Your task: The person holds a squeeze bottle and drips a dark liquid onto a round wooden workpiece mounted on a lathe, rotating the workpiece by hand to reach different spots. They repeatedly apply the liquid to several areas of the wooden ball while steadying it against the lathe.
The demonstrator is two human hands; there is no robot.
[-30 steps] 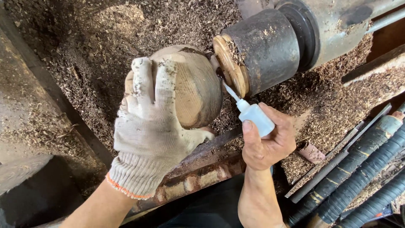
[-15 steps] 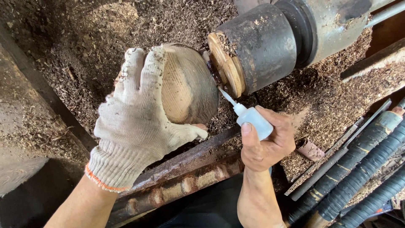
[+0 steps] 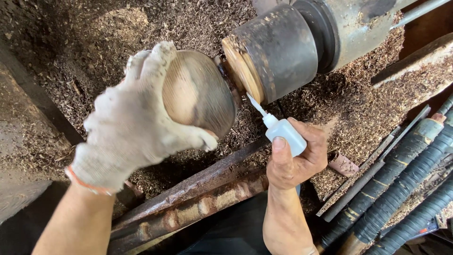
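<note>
Rounded wooden blank [image 3: 200, 92] sits pressed against the wooden chuck face [image 3: 243, 71], cupped by the gloved left hand [image 3: 137, 125]. Right hand [image 3: 297, 158] is closed around a small white glue bottle [image 3: 283, 134], nozzle at the joint. Risks: glue running onto the glove; blank slipping off-centre. Little clearance below, above the rusty lathe rail [image 3: 198, 198]; open room over the shavings [image 3: 94, 42].

**Count of items at the lathe**

2 hands: 1 left hand [image 3: 130, 125] in a white knit glove, 1 bare right hand [image 3: 297, 158]. 1 rounded wooden bowl blank [image 3: 198, 92]. 1 small white squeeze bottle [image 3: 282, 132] with 1 pointed nozzle. 1 dark cylindrical chuck [image 3: 278, 49] carrying 1 wooden disc [image 3: 241, 71]. 2 rusty bed rails [image 3: 198, 198]. 3 long tool handles [image 3: 401, 189] wrapped in black, lower right. 1 bed of wood shavings [image 3: 94, 42].
</note>
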